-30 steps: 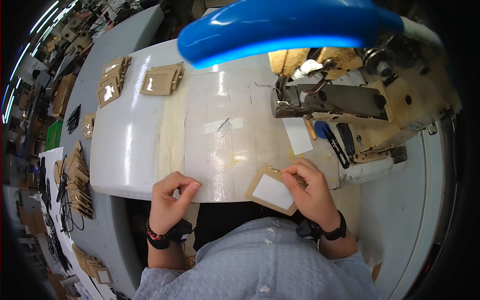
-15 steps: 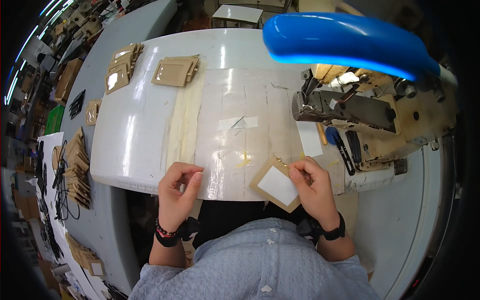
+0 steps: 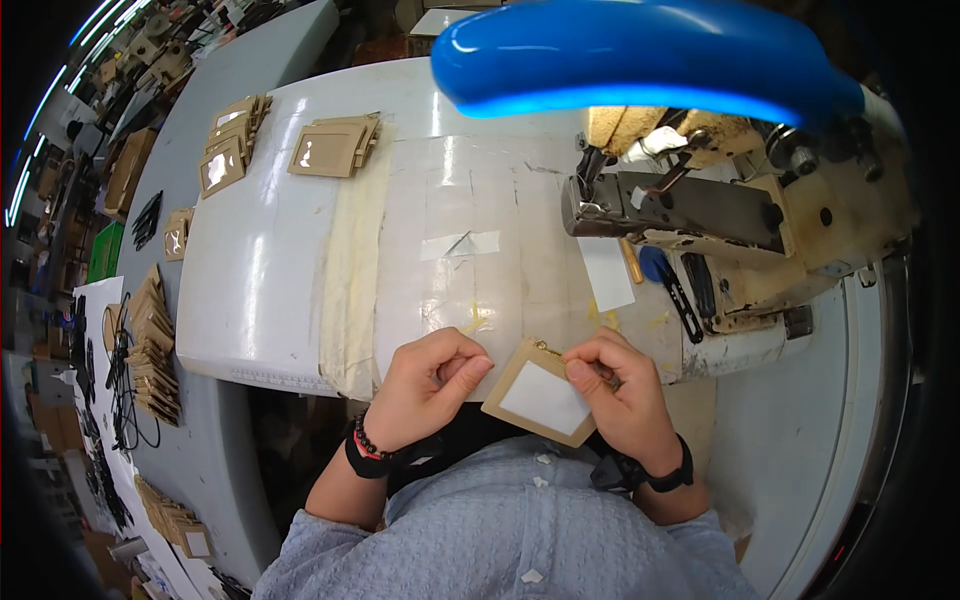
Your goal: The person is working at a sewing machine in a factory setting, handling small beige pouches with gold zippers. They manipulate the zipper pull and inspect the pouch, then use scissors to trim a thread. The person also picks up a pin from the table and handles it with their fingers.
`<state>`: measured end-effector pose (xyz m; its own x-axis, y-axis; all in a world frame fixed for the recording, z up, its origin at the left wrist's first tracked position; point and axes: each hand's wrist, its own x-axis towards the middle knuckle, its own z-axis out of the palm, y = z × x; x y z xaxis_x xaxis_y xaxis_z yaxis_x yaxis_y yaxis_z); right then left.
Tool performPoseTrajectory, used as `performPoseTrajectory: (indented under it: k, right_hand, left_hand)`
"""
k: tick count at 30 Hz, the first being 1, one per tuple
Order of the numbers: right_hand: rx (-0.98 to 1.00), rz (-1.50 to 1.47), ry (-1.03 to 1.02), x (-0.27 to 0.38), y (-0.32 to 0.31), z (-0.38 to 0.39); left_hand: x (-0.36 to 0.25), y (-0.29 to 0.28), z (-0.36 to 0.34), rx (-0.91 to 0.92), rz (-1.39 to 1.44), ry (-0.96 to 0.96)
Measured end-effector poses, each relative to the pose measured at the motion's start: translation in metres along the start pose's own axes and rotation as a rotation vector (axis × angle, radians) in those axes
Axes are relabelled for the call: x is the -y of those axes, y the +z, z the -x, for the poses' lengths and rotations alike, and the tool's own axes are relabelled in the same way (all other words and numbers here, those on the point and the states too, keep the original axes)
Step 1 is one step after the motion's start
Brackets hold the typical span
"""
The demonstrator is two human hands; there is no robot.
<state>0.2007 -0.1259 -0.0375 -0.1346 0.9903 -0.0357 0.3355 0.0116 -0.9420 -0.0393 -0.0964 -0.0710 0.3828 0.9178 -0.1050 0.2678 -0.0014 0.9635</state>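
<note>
My right hand [image 3: 625, 400] grips the upper right corner of a tan card holder [image 3: 540, 395] with a white panel and a small gold metal fitting on top, tilted near the worktable's front edge. My left hand [image 3: 425, 390] is closed just left of the holder, thumb and index finger pressed together; whatever is between them is too small to make out. Stacks of similar tan holders lie at the back left of the white worktable [image 3: 250, 280], one farther left [image 3: 222, 165], one nearer the middle [image 3: 325, 150].
A sewing machine [image 3: 675, 210] stands at right under a blue curved arm [image 3: 630, 55], beside snips [image 3: 682, 305], a wooden-handled tool [image 3: 630, 262] and a white sheet [image 3: 607, 285]. A grey side table [image 3: 210, 450] holds bundles of tan pieces [image 3: 150, 350] and black cords [image 3: 120, 390].
My left hand has moved right, toward the card holder, and stays closed. My right hand still holds the holder, now slightly lower than half a second ago.
</note>
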Motion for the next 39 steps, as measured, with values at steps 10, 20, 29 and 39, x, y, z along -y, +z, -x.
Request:
performPoseTrajectory:
  k: [10, 20, 29, 39]
  right_hand:
    - [-0.02, 0.031, -0.033, -0.001, 0.004, -0.004]
    - [-0.103, 0.175, -0.137, 0.0, 0.009, -0.004]
    - [-0.147, 0.259, -0.264, 0.009, 0.012, 0.0]
    - [-0.099, 0.2, -0.336, 0.006, 0.013, 0.003]
  left_hand:
    - [-0.001, -0.01, 0.011, -0.094, 0.036, 0.125]
    - [-0.001, -0.01, 0.021, 0.01, -0.125, 0.12]
    - [0.004, 0.004, 0.017, -0.079, 0.068, 0.165]
    - [0.004, 0.038, 0.015, -0.05, 0.412, -0.036]
